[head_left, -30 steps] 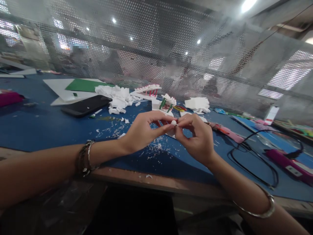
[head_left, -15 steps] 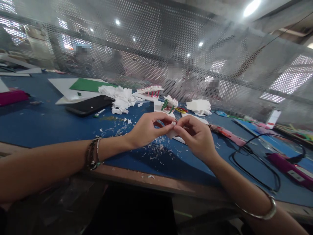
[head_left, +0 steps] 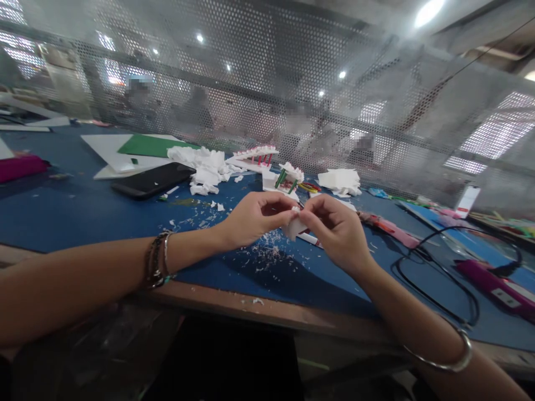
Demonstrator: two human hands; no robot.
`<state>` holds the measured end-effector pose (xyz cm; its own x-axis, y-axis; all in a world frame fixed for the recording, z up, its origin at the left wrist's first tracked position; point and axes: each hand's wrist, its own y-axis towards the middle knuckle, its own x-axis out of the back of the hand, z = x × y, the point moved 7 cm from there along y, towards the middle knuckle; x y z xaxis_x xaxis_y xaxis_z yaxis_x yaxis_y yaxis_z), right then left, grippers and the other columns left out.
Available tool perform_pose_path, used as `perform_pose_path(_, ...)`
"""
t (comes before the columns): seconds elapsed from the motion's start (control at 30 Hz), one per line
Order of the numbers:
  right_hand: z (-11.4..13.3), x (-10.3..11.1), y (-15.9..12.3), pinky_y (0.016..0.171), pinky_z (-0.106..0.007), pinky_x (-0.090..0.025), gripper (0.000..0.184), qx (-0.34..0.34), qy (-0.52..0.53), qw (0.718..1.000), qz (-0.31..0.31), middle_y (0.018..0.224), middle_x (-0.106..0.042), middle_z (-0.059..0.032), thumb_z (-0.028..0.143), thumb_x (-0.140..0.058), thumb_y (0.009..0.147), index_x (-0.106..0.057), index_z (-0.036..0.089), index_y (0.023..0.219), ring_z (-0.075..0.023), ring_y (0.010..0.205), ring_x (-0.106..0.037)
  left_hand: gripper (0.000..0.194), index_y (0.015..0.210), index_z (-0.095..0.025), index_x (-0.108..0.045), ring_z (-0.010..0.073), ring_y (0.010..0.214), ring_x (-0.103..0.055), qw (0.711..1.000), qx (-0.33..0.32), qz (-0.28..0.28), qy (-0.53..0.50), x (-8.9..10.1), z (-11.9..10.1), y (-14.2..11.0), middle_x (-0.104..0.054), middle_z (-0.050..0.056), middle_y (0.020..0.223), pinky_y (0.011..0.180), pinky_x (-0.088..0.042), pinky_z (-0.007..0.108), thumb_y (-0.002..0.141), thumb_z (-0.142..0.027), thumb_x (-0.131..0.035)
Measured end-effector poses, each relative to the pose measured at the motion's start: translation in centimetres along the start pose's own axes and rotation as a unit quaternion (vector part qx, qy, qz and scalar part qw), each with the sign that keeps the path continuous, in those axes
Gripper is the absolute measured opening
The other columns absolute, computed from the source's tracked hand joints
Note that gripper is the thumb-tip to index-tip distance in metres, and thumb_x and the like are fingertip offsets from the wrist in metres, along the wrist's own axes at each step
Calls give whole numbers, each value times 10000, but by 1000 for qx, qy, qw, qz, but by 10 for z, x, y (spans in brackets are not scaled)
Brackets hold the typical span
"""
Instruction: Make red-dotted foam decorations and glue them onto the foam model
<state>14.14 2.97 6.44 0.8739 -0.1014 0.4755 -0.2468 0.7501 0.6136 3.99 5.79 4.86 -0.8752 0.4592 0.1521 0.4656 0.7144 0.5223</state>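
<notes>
My left hand (head_left: 256,219) and my right hand (head_left: 336,231) meet above the blue tabletop, thumbs and forefingers pinched on a small piece of white paper (head_left: 295,227). Part of the paper hangs below the fingertips; the rest is hidden between them. Beneath lie many tiny white shreds (head_left: 271,252). Just beyond the hands stands a small white model with green posts (head_left: 288,177). Behind it is a longer white model on red posts (head_left: 258,156). A flat white strip (head_left: 309,239) lies partly hidden under my right hand.
To the left are a black phone (head_left: 152,181), crumpled white paper (head_left: 204,164) and a green sheet (head_left: 150,146). At right lie a black cable (head_left: 434,309), a purple case (head_left: 495,287) and an upright phone (head_left: 467,201). A perforated metal screen (head_left: 251,72) closes the back.
More of the white paper now shows below my fingertips, hanging downward. My fingers have shifted slightly around it; the things on the table have stayed in place.
</notes>
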Motion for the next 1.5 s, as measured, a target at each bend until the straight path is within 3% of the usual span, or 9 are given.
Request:
perform_pose_path(0.17, 15, -1, -3, 604, -225, -461, 146, 125, -111, 985, 42, 708, -565, 19, 171, -555, 716, -516, 208, 851, -86, 650, -535, 80, 735, -125, -587, 73, 598, -537, 1000, 4, 13, 13, 3, 2, 2, -596, 10, 665, 567, -441, 173, 708, -193, -553)
perform_pose_path(0.27, 22, -3, -3, 607, -244, -454, 109, 166, -174, 968, 65, 707, -588, 3, 159, -523, 739, -565, 205, 828, -94, 644, -545, 83, 729, -123, -588, 78, 600, -541, 999, 5, 29, 16, 3, 4, 4, -599, 14, 663, 565, -439, 179, 709, -195, -552)
perform_pose_path(0.43, 20, 1, -1, 584, -243, -453, 60, 130, -155, 978, 46, 694, -625, -4, 174, -551, 724, -598, 195, 754, -103, 646, -573, 62, 723, -132, -593, 85, 586, -545, 999, 10, 42, 10, 1, 7, 4, -603, 9, 625, 543, -436, 185, 698, -171, -551)
perform_pose_path(0.6, 5, 5, 1, 554, -222, -465, 25, 8, 11, 999, 30, 681, -632, 9, 180, -579, 700, -599, 180, 715, -91, 613, -578, 68, 736, -149, -603, 79, 598, -554, 999, 10, 43, -10, 1, 8, 4, -629, 6, 667, 550, -438, 176, 702, -192, -562)
perform_pose_path(0.7, 3, 5, 2, 547, -224, -468, 39, -10, 33, 999, 31, 686, -635, 9, 186, -566, 709, -600, 179, 726, -95, 609, -582, 74, 739, -153, -610, 86, 623, -569, 999, 15, 40, -17, 1, 9, 4, -644, 11, 694, 584, -452, 191, 704, -201, -566)
perform_pose_path(0.87, 24, 5, 0, 618, -263, -467, 117, 136, -160, 977, 39, 719, -638, -8, 146, -547, 710, -617, 205, 782, -121, 677, -586, 82, 741, -155, -623, 98, 654, -584, 999, 11, 45, -9, 1, 10, 5, -655, 19, 708, 609, -458, 204, 707, -190, -556)
perform_pose_path(1.0, 32, 4, -4, 664, -283, -473, 138, 209, -222, 951, 54, 757, -649, -8, 154, -546, 730, -621, 230, 817, -133, 723, -600, 83, 732, -165, -629, 92, 639, -580, 998, 7, 55, -1, 0, 11, 7, -658, 8, 695, 590, -449, 194, 700, -174, -553)
perform_pose_path(1.33, 37, 2, -9, 652, -264, -453, 98, 269, -289, 918, 41, 737, -636, 0, 167, -526, 771, -584, 229, 820, -125, 711, -581, 87, 739, -163, -631, 79, 619, -570, 998, 16, 63, 5, 0, 13, 7, -659, 2, 700, 550, -424, 167, 703, -177, -553)
perform_pose_path(1.5, 35, 1, -8, 645, -256, -422, 57, 259, -308, 915, 37, 722, -597, -12, 187, -491, 796, -538, 210, 774, -124, 693, -547, 110, 762, -160, -637, 89, 629, -569, 998, 12, 64, 13, 0, 12, 8, -665, 15, 725, 572, -431, 180, 705, -193, -548)
